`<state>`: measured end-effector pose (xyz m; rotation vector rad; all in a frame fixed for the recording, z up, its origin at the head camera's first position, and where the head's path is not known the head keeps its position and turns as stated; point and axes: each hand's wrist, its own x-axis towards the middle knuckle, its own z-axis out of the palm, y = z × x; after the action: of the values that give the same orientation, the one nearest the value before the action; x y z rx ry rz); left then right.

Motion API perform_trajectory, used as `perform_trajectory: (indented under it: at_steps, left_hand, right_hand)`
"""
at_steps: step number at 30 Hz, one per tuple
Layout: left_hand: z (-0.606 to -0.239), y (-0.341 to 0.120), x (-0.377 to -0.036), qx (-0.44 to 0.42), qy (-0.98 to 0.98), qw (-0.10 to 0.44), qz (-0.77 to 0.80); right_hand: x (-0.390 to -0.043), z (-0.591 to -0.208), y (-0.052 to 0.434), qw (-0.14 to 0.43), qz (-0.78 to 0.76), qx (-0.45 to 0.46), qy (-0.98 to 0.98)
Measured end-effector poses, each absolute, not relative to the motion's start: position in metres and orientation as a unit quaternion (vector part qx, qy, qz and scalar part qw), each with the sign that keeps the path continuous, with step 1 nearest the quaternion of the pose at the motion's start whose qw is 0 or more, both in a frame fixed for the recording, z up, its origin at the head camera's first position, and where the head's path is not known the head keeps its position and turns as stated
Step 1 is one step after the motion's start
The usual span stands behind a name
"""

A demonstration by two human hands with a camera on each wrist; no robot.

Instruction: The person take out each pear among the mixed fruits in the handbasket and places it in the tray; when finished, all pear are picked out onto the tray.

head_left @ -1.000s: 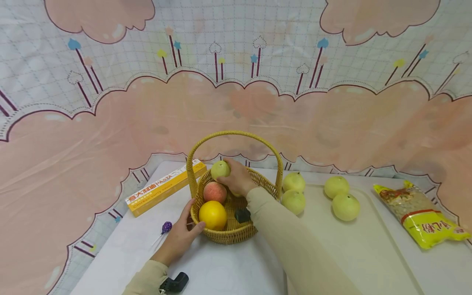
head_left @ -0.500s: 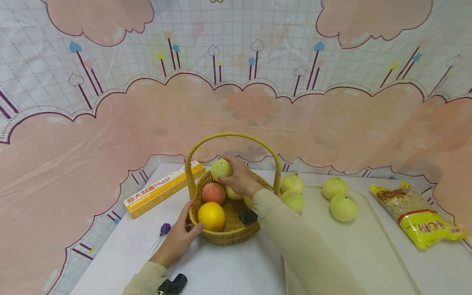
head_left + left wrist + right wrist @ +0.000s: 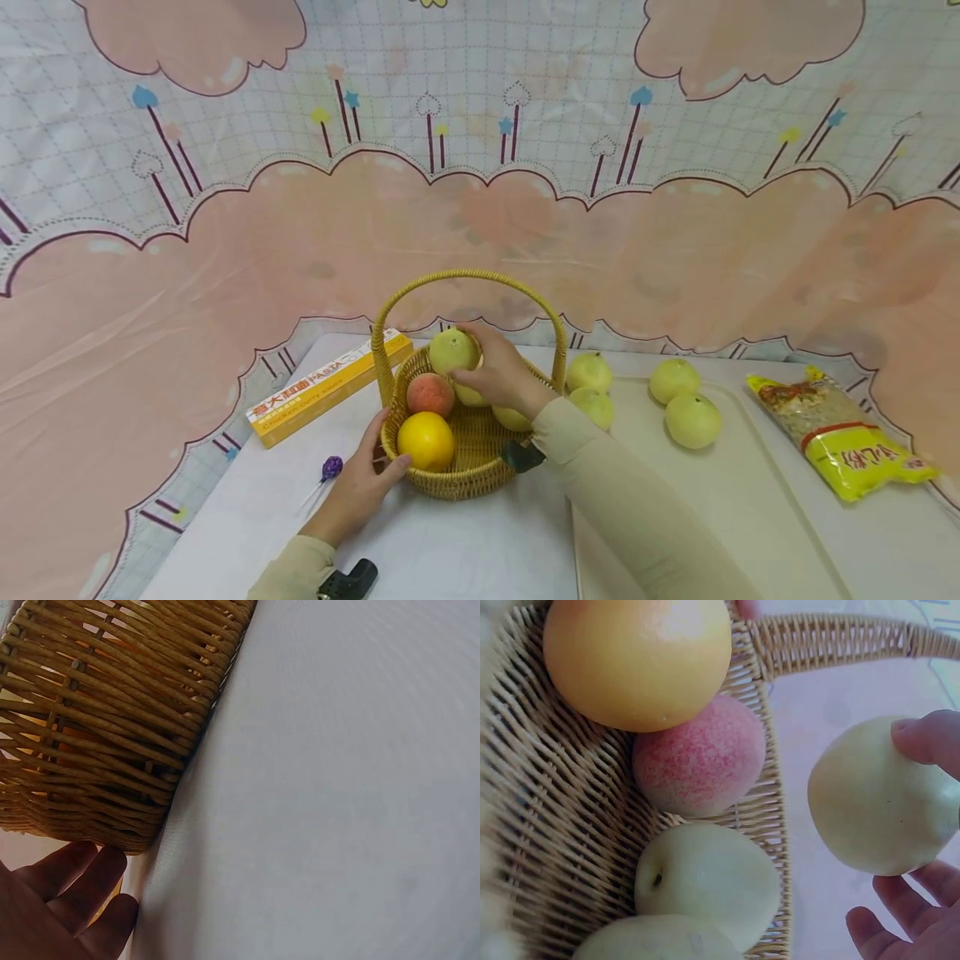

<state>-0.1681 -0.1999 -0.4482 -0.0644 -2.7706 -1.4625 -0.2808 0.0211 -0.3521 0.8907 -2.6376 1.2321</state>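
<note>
Gripping a pear point(image 3: 452, 351), the right hand point(image 3: 504, 367) hovers above the basket point(image 3: 467, 482), spread left hand point(image 3: 362, 485) touching it; four fruits point(image 3: 426, 442) in, four pears point(image 3: 693, 421) out.

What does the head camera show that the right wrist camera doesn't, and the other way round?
Only the head view: a pasta box, a purple lollipop, a pale tray, a yellow bag and four green fruits outside the basket.

Only the right wrist view: a dark hollow in a basketed green fruit.

Both: the basket, a yellow-orange fruit, a reddish fruit, and the right hand, fingers holding another green fruit.
</note>
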Motion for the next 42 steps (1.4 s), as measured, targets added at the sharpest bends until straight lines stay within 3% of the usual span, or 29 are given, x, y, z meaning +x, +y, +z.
perform_trajectory:
  at_steps: [31, 42]
  left_hand:
    - [-0.45, -0.2, -0.172, -0.017, -0.888, -0.004, -0.46]
    - [-0.449, -0.2, -0.171, -0.014, -0.886, -0.007, -0.463]
  right_hand:
    - [-0.215, -0.353, 0.11, 0.099, 0.354, 0.346, -0.863]
    - [-0.197, -0.362, 0.149, 0.109, 0.368, 0.306, -0.871]
